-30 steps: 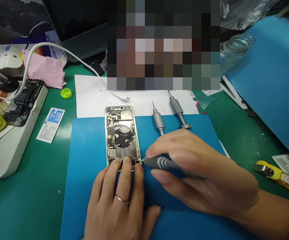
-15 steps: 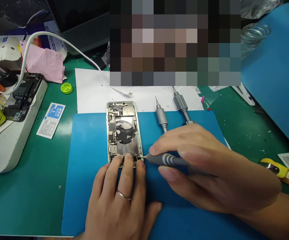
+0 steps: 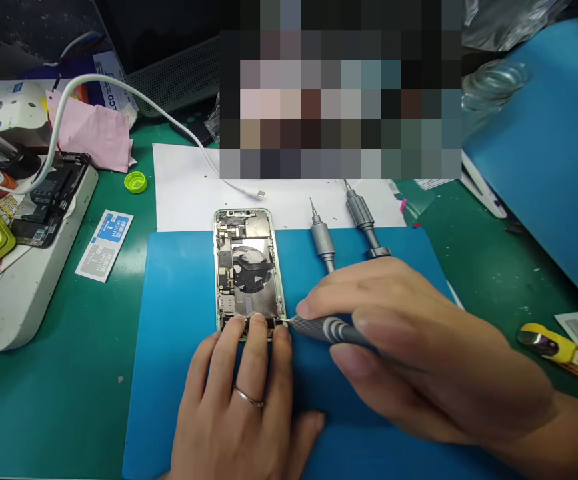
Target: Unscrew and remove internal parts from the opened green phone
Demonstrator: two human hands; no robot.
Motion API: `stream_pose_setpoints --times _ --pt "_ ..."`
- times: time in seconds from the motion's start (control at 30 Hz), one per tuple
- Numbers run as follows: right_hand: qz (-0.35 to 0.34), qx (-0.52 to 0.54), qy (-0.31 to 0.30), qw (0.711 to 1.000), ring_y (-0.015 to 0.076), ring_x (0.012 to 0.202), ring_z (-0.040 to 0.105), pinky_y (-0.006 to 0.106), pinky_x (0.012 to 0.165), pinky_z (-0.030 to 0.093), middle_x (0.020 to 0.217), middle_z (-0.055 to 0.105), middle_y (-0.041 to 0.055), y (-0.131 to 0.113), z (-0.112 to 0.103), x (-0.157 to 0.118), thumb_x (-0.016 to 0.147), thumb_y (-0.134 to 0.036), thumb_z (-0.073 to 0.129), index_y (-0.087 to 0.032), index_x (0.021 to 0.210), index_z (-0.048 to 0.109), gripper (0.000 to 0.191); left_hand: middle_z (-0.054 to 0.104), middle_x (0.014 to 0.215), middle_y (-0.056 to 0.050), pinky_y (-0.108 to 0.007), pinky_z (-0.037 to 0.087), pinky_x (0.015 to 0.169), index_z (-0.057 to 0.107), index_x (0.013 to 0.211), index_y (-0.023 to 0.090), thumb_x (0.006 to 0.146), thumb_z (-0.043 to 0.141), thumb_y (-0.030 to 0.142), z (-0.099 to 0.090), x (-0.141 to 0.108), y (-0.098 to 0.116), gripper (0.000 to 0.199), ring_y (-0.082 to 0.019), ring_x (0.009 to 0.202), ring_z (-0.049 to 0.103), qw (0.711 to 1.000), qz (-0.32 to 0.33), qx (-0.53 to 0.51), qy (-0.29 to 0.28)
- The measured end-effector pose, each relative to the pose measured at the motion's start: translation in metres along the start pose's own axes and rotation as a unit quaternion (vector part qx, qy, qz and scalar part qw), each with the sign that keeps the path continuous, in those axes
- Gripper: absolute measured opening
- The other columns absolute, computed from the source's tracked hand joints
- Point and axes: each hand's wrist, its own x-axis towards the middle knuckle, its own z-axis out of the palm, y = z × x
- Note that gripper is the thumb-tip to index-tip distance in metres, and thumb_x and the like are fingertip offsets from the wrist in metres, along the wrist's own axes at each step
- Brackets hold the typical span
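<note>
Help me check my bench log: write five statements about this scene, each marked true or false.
1. The left hand touches the opened phone. True.
2. The right hand holds nothing. False: it holds a slim grey tool.
3. Two grey screwdrivers are beyond the right hand. True.
4. A green cap lies right of the phone. False: it is to the left, on the tabletop.
5. A ring is on the left hand. True.

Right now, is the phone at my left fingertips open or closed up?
Open. The phone has its circuit board exposed, no cover over it.
</note>
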Motion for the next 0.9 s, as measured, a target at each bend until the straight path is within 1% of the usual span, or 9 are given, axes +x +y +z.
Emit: stream_pose_setpoints --times 0.1,0.2,0.27,0.33,0.6,0.67,0.77,0.83,0.9 --pt "-0.035 -0.008 0.016 0.999 0.0144 0.09 0.068 0.031 0.086 0.061 0.094 0.07 0.0044 -0.001 0.004 0.002 0.087 -0.002 0.055 -0.021 0.117 0.057 0.035 0.067 0.133 -0.015 -0.044 0.039 0.105 0.064 0.131 0.009 0.106 0.049 0.04 0.003 -0.002 0.0 0.043 -0.032 0.128 0.053 1.0 0.005 0.001 0.005" --pt "-0.029 0.016 0.04 0.999 0.0138 0.091 0.069 0.029 0.087 0.061 0.095 0.071 0.0045 -0.002 0.008 0.004 0.084 0.002 0.058 -0.019 0.126 0.053 0.047 0.068 0.13 -0.015 -0.044 0.039 0.105 0.065 0.129 0.008 0.108 0.045 0.039 0.005 -0.003 -0.001 0.042 -0.032 0.127 0.055 0.999 -0.003 -0.002 0.034" --pt "-0.027 0.041 0.039 0.998 0.0135 0.09 0.07 0.028 0.088 0.062 0.095 0.072 0.0048 -0.003 0.01 0.004 0.083 0.005 0.057 -0.018 0.133 0.048 0.055 0.068 0.13 -0.015 -0.044 0.039 0.105 0.065 0.13 0.008 0.108 0.046 0.039 0.005 -0.003 -0.002 0.043 -0.032 0.127 0.054 1.0 0.007 0.004 0.027" --pt "-0.02 0.053 0.033 0.998 0.013 0.088 0.071 0.028 0.089 0.062 0.094 0.073 0.0045 -0.002 0.012 0.003 0.083 0.006 0.057 -0.017 0.134 0.048 0.056 0.066 0.132 -0.015 -0.044 0.039 0.105 0.064 0.132 0.008 0.107 0.049 0.04 0.005 -0.003 -0.003 0.044 -0.033 0.128 0.054 1.0 0.02 0.01 0.012" --pt "-0.007 0.002 0.049 0.999 0.0109 0.079 0.068 0.022 0.082 0.061 0.082 0.071 0.0032 0.0 0.013 0.002 0.092 -0.004 0.061 -0.015 0.109 0.058 0.02 0.067 0.132 -0.015 -0.044 0.039 0.105 0.064 0.132 0.009 0.107 0.048 0.04 0.004 -0.002 -0.002 0.044 -0.032 0.127 0.054 1.0 0.019 0.012 0.012" --pt "-0.013 0.018 0.041 0.999 0.0108 0.084 0.069 0.022 0.087 0.06 0.085 0.072 0.0041 -0.001 0.011 0.003 0.093 -0.005 0.059 -0.014 0.112 0.057 0.021 0.068 0.13 -0.015 -0.044 0.039 0.104 0.065 0.131 0.009 0.108 0.046 0.04 0.005 -0.001 -0.001 0.043 -0.032 0.126 0.055 1.0 0.016 0.011 0.019" --pt "-0.011 0.022 0.0 1.0 0.0123 0.097 0.071 0.023 0.096 0.059 0.096 0.075 0.008 -0.002 0.006 0.004 0.094 -0.006 0.054 -0.013 0.119 0.056 0.026 0.068 0.13 -0.015 -0.044 0.04 0.104 0.065 0.129 0.009 0.108 0.045 0.04 0.005 0.0 -0.001 0.043 -0.032 0.126 0.055 1.0 0.009 0.007 0.026" --pt "-0.005 -0.001 -0.023 1.0 0.0131 0.098 0.071 0.024 0.094 0.06 0.097 0.075 0.0087 -0.003 0.004 0.003 0.095 -0.007 0.052 -0.013 0.117 0.058 0.023 0.068 0.131 -0.015 -0.044 0.039 0.105 0.065 0.13 0.009 0.107 0.046 0.04 0.005 0.0 -0.001 0.043 -0.032 0.127 0.054 1.0 0.006 0.007 0.02" --pt "-0.006 -0.023 -0.026 0.999 0.0131 0.091 0.071 0.025 0.085 0.061 0.094 0.074 0.006 -0.003 0.004 0.003 0.097 -0.009 0.053 -0.016 0.115 0.059 0.02 0.067 0.132 -0.014 -0.043 0.039 0.106 0.064 0.132 0.01 0.107 0.046 0.04 0.005 -0.001 -0.001 0.043 -0.031 0.128 0.054 1.0 0.005 0.008 0.005"
